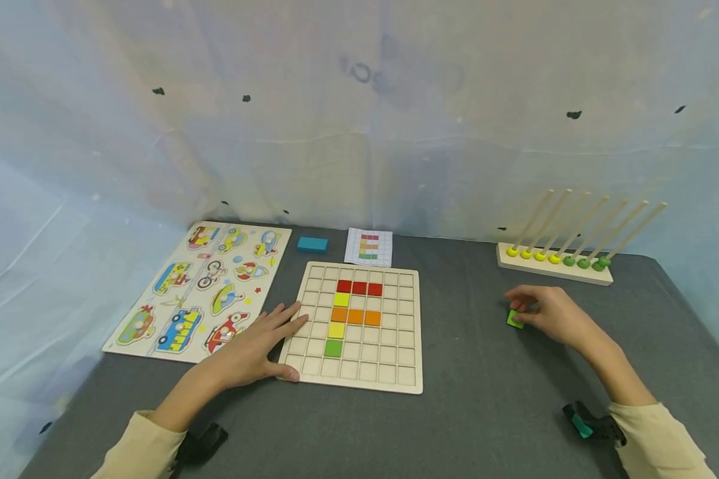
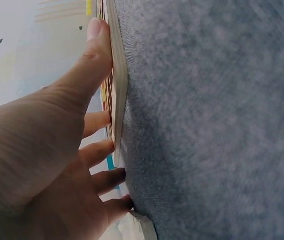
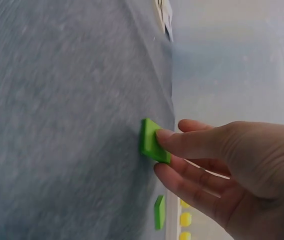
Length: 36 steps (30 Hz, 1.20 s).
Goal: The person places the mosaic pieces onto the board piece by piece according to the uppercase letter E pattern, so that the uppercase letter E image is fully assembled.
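A wooden grid board (image 1: pixel 389 362) lies on the dark cloth. Red, yellow and orange tiles fill some of its cells, along with one green tile (image 1: pixel 333 348) toward the front. My left hand (image 1: pixel 248 349) rests at the board's left side, thumb at the near corner and fingers spread, fairly straight. In the left wrist view, the thumb touches the board's edge (image 2: pixel 119 75). Off to the right, my right hand (image 1: pixel 551 316) pinches a green square tile (image 3: pixel 152 142) between thumb and fingers, just at the cloth. Another green tile (image 3: pixel 159 212) lies beyond it in the right wrist view.
Behind the board are a paper pattern card (image 1: pixel 383 256) and a blue block (image 1: pixel 313 245). A vehicle puzzle board (image 1: pixel 251 256) lies left. At the back right stands a wooden peg rack (image 1: pixel 554 268) with tall rods and yellow and green beads. Pale cloth (image 1: pixel 359 166) hangs behind.
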### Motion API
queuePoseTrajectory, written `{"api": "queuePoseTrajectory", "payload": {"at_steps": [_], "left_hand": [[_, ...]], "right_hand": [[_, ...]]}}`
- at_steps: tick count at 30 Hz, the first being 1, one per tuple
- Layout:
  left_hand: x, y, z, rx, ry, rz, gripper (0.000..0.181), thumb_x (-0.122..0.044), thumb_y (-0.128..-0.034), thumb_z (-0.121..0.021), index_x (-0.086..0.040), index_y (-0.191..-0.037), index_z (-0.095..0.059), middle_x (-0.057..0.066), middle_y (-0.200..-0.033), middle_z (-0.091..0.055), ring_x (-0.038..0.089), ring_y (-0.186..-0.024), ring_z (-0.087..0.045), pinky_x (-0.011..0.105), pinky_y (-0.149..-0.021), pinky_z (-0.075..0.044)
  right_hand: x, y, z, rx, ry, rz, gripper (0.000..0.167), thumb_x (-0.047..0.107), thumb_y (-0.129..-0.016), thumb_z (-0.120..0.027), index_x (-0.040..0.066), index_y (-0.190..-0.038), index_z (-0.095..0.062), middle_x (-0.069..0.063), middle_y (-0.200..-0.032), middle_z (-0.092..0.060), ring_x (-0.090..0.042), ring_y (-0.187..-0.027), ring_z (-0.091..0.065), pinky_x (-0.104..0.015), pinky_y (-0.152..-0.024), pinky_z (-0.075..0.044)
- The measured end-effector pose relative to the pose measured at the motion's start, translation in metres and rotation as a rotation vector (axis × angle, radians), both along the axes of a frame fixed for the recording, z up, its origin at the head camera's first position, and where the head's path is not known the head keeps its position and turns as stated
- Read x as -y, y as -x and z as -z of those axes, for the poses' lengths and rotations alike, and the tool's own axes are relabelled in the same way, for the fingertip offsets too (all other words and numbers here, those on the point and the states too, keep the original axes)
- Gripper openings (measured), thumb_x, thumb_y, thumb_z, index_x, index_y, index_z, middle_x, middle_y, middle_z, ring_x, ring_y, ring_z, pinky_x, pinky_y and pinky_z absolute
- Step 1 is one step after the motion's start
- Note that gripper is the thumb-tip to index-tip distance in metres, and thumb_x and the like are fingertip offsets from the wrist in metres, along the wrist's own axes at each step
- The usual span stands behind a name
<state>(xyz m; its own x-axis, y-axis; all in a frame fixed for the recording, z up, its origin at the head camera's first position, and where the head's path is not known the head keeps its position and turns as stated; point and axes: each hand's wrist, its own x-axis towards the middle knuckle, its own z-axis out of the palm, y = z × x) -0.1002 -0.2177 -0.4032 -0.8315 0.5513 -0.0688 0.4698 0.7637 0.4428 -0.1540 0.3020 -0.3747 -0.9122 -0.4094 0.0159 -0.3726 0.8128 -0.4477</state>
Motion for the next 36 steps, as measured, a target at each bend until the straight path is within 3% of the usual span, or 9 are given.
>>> {"api": "queuePoseTrajectory", "payload": {"at_steps": [16,24,36], "left_hand": [[-0.003,0.002,-0.005,0.018,0.011,0.001,0.1,-0.06,-0.0752,-0.072,-0.012,-0.154,-0.034,0.014,-0.162,-0.02,0.043,-0.146,-0.015,0.061,-0.115,-0.017],[-0.003,0.001,-0.004,0.02,0.01,0.003,0.1,-0.061,-0.075,-0.072,-0.012,-0.154,-0.034,0.014,-0.162,-0.019,0.043,-0.146,-0.015,0.062,-0.115,-0.017],[-0.001,0.0,-0.002,0.018,0.015,0.002,0.101,-0.062,-0.0752,-0.071,-0.012,-0.154,-0.034,0.014,-0.162,-0.019,0.043,-0.146,-0.015,0.062,-0.115,-0.017]], "right_hand": [[0.044,-0.006,-0.02,-0.011,0.061,-0.141,0.036,-0.004,-0.081,-0.074,-0.003,-0.117,-0.067,0.0,-0.092,-0.067,-0.017,-0.083,-0.064,-0.031,-0.069,-0.056],[0.069,-0.005,-0.016,0.012,0.074,-0.188,0.033,-0.002,-0.083,-0.074,0.0,-0.115,-0.069,0.002,-0.091,-0.068,-0.014,-0.083,-0.064,-0.03,-0.069,-0.056],[0.106,0.001,-0.002,0.122,0.214,-0.276,0.03,0.002,-0.087,-0.072,0.002,-0.117,-0.069,0.001,-0.095,-0.068,-0.013,-0.087,-0.064,-0.029,-0.073,-0.056]]}}
